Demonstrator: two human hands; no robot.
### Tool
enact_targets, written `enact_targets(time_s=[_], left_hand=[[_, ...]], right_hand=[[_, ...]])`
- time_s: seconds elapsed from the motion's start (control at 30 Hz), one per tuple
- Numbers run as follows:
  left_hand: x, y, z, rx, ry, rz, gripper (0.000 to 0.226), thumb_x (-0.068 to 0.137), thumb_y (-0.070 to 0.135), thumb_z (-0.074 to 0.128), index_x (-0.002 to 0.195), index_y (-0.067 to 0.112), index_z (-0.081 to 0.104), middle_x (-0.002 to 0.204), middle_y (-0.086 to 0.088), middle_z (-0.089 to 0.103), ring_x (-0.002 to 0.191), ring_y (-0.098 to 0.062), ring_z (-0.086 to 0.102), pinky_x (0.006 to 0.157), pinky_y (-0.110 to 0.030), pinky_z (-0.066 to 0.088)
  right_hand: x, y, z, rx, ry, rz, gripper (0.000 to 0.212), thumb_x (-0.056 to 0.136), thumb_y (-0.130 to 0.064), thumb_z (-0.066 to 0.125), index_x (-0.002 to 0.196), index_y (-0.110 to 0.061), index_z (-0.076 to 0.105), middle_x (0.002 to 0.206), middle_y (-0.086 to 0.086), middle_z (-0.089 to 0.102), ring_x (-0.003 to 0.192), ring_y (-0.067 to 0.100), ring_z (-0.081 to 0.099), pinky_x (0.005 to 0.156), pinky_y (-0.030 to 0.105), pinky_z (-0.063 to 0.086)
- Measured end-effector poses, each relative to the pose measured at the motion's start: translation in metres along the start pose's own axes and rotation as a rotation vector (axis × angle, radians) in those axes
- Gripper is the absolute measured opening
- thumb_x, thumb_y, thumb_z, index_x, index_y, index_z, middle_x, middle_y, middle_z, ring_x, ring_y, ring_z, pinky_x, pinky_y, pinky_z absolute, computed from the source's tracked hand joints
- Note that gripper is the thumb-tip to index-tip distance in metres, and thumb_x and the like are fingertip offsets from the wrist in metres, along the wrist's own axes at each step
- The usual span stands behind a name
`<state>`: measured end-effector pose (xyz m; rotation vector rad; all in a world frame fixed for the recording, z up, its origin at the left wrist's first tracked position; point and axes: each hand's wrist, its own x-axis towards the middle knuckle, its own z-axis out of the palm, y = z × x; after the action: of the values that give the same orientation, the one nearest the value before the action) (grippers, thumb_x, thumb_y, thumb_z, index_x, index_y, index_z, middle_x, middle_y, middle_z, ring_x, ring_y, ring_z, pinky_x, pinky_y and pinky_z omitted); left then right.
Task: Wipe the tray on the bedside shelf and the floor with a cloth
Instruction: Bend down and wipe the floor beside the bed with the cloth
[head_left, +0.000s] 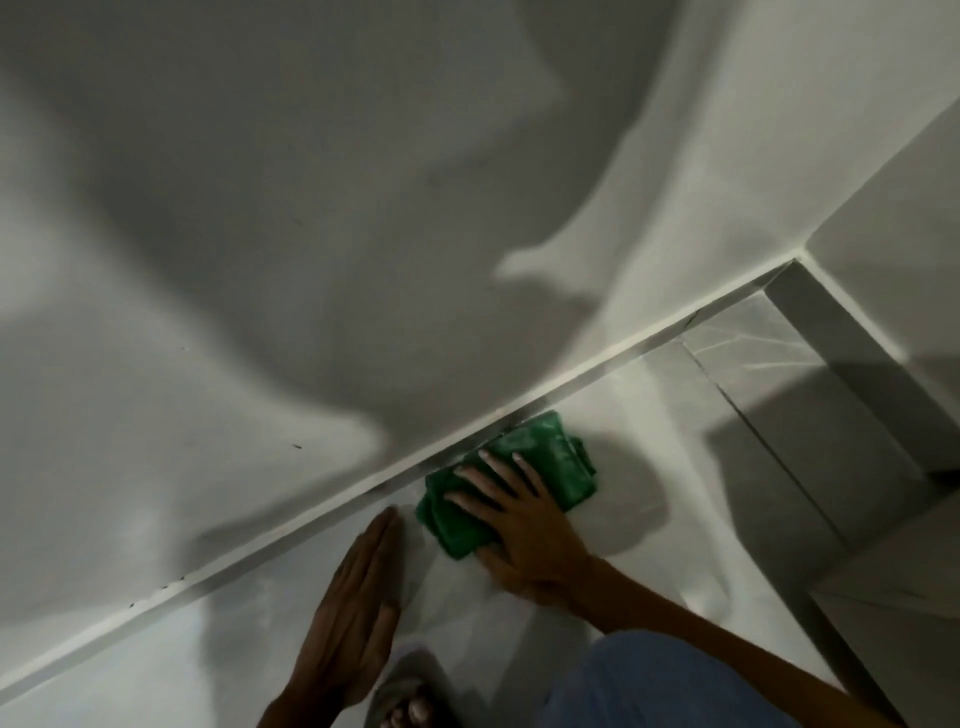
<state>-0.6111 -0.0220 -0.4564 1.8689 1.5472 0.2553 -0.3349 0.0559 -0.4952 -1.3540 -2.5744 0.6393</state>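
Against the floor's (597, 415) wall edge, the right hand (524, 525) presses spread fingers flat on the folded green cloth (540, 457). Just beside it, the left hand (358, 587) braces flat, fingers together. Pressing unevenly could bunch the cloth and miss the dark grime along the baseboard (291, 532).

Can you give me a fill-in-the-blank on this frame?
1. The cloth under the right hand is ____ in colour.
2. The left hand lies flat on the ____.
3. The cloth's far edge sits by the foot of the ____.
4. A sandalled ____ shows at the bottom edge.

Missing words: green; floor; wall; foot
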Motion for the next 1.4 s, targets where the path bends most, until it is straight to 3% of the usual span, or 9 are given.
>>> enact_targets(time_s=[0.17,0.27,0.37,0.5,0.7,0.9,1.17,1.33,1.4], left_hand=[[-0.006,-0.010,-0.011,-0.022,-0.012,-0.014,0.087,0.101,0.077,0.014,0.171,0.026,0.018,0.182,0.010,0.016,0.167,-0.011,0.023,0.133,-0.033,0.028],[-0.007,-0.006,-0.013,-0.034,-0.018,-0.031,0.092,0.099,0.080,0.012,0.170,0.022,0.020,0.181,0.005,0.020,0.167,-0.016,0.025,0.133,-0.044,0.033],[-0.008,-0.003,-0.013,-0.029,-0.022,-0.048,0.094,0.096,0.083,0.008,0.170,0.025,0.015,0.181,0.009,0.015,0.167,-0.012,0.021,0.134,-0.043,0.030],[-0.008,-0.003,-0.009,-0.081,0.005,-0.040,0.093,0.098,0.081,0.011,0.171,0.023,0.016,0.182,0.004,0.018,0.167,-0.016,0.023,0.134,-0.051,0.032],[-0.008,-0.012,-0.003,-0.116,0.031,-0.026,0.087,0.100,0.078,0.016,0.172,0.028,0.014,0.182,0.009,0.017,0.167,-0.012,0.023,0.133,-0.053,0.033],[-0.012,-0.020,-0.009,-0.127,0.000,-0.027,0.084,0.101,0.079,0.017,0.172,0.033,0.013,0.182,0.015,0.015,0.167,-0.006,0.020,0.135,-0.041,0.027],[-0.019,-0.028,-0.016,-0.116,-0.008,-0.093,0.093,0.096,0.085,0.015,0.171,0.030,0.013,0.181,0.016,0.013,0.167,-0.007,0.019,0.136,-0.038,0.025],[-0.017,-0.025,-0.008,0.019,0.001,-0.027,0.091,0.102,0.075,0.011,0.171,0.017,0.016,0.184,0.001,0.010,0.170,-0.017,0.013,0.136,-0.043,0.021],[-0.016,-0.021,0.000,0.074,0.016,0.027,0.088,0.105,0.069,0.011,0.170,0.010,0.017,0.184,-0.008,0.008,0.171,-0.025,0.010,0.134,-0.048,0.019]], right_hand=[[-0.010,0.042,-0.027,0.021,0.090,0.261,0.059,0.104,-0.045,0.038,0.162,-0.036,0.044,0.173,-0.004,0.041,0.165,0.027,0.025,0.136,0.052,0.005],[-0.008,0.018,-0.016,0.028,0.111,0.434,0.065,0.100,-0.050,0.043,0.163,-0.032,0.044,0.173,0.001,0.040,0.164,0.035,0.028,0.135,0.060,0.011],[-0.005,-0.006,0.006,0.013,0.102,0.251,0.070,0.098,-0.056,0.052,0.164,-0.034,0.043,0.174,0.001,0.039,0.163,0.036,0.030,0.132,0.065,0.018],[-0.021,0.029,-0.007,-0.050,0.027,0.037,0.068,0.105,-0.054,0.046,0.169,-0.043,0.024,0.180,-0.006,0.024,0.168,0.026,0.015,0.136,0.055,-0.001],[-0.019,0.061,-0.038,-0.070,0.089,0.495,0.066,0.102,-0.051,0.042,0.164,-0.032,0.040,0.175,0.006,0.038,0.165,0.038,0.024,0.134,0.063,0.009],[0.005,-0.015,0.013,-0.049,0.045,0.054,0.067,0.097,-0.047,0.057,0.162,-0.034,0.045,0.173,0.001,0.042,0.162,0.036,0.032,0.133,0.063,0.017],[-0.004,0.012,-0.009,-0.034,0.125,0.504,0.067,0.099,-0.048,0.045,0.164,-0.032,0.041,0.172,0.004,0.042,0.163,0.038,0.028,0.135,0.059,0.007],[-0.008,0.013,-0.002,-0.059,0.011,0.111,0.065,0.105,-0.050,0.048,0.167,-0.040,0.032,0.179,-0.004,0.028,0.168,0.029,0.017,0.136,0.057,0.001],[-0.015,0.049,-0.020,-0.082,0.007,0.141,0.062,0.108,-0.047,0.045,0.167,-0.042,0.029,0.178,-0.005,0.029,0.167,0.027,0.017,0.137,0.052,-0.002]])
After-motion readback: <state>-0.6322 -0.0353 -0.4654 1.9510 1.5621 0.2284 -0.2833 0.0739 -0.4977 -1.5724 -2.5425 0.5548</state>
